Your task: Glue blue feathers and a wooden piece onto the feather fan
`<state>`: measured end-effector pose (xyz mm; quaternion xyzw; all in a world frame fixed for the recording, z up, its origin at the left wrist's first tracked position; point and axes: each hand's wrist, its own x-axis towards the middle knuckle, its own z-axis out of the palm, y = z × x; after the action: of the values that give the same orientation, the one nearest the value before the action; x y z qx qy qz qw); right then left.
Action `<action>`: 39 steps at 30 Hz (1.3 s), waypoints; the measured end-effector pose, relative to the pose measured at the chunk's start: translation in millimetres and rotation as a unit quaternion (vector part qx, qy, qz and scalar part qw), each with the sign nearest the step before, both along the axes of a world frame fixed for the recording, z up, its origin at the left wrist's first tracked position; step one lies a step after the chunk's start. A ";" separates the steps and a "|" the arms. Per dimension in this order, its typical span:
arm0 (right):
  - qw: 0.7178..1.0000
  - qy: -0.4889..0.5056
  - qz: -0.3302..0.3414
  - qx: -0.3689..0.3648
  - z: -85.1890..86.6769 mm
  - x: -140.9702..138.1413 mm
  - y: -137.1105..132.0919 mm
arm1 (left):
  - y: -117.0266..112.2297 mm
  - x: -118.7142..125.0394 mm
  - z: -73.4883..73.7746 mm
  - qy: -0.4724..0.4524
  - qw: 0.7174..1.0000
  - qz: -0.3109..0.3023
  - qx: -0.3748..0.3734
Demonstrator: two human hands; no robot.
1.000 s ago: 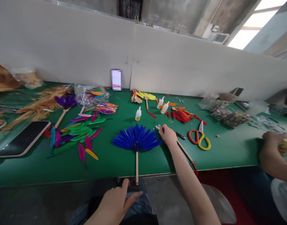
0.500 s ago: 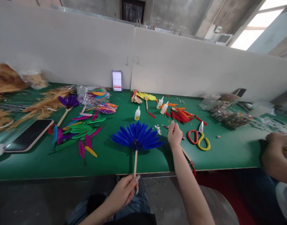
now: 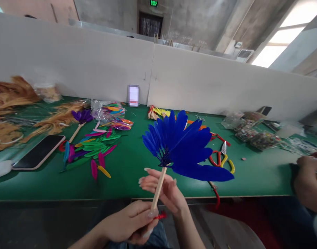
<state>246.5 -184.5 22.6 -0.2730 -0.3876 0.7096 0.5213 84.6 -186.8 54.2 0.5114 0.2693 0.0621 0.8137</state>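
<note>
A blue feather fan (image 3: 184,145) on a flat wooden handle is raised before me, tilted to the right. My left hand (image 3: 132,221) is closed round the lower end of its handle, where a red tassel (image 3: 161,215) hangs out. Behind the handle is my right hand (image 3: 171,195), fingers stretched out and apart, holding nothing I can see. Whether it touches the handle I cannot tell. The fan hides part of the yellow feathers (image 3: 162,112) and of the scissors (image 3: 224,148) with red and yellow grips.
Loose coloured feathers (image 3: 98,147), a purple feather fan (image 3: 82,117) and a phone (image 3: 39,152) lie on the left of the green table (image 3: 132,180). Bags of beads (image 3: 264,141) lie at right, near another person's hand (image 3: 307,183). A white partition (image 3: 96,65) closes the back.
The blue fan has come up closer to me and tilted right. My right hand has left the table by the beads and moved to the handle, its fingers now spread.
</note>
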 end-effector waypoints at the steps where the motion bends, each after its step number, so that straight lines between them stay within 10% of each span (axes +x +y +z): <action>1: 1.000 0.019 0.016 0.001 3.0 -6.8 -2.9 | -0.4 -0.6 -1.3 -0.013 1.000 -0.005 -0.006; 6: 0.998 0.033 -0.051 -0.013 12.5 -24.6 -11.9 | -5.9 -2.8 -14.1 -0.072 0.997 0.003 -0.025; 16: 0.972 -0.108 -0.203 -0.038 19.4 -32.5 -5.2 | -6.4 1.2 -31.4 0.002 0.974 0.214 0.067; 26: 0.964 -0.186 -0.152 -0.112 -12.1 -29.2 -5.1 | -18.4 -4.8 -60.2 0.112 0.952 0.245 0.142; 39: 0.826 -0.483 -0.279 0.079 -31.1 -15.8 -30.5 | -22.3 -3.4 -88.9 0.178 0.941 0.259 0.121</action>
<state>230.7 -215.0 -8.5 -0.6353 -0.5519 0.2779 0.4633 81.3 -209.2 -34.8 0.5214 0.5235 0.2111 0.6400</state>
